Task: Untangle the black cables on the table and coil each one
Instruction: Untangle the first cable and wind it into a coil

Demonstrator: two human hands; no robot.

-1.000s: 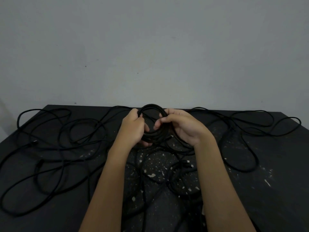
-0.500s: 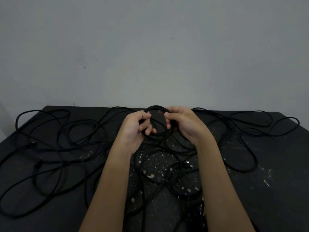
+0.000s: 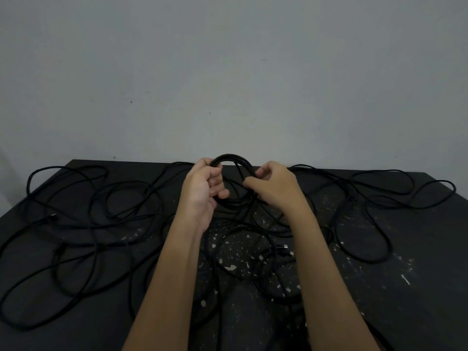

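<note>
Nearest, low in the centre of the frame, loose cable loops on the counter between the forearms. Above it the left hand is curled round the left side of a small coil, and the right hand pinches its right side. The coil stands upright between them. The slack probably feeds up from below, nearer the right hand. Tangled cables sprawl toward both frame edges.

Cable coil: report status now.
Left grip curled round coil, right grip pinching its opposite side. Coil held upright over table. Loose cables tangled both sides.
</note>
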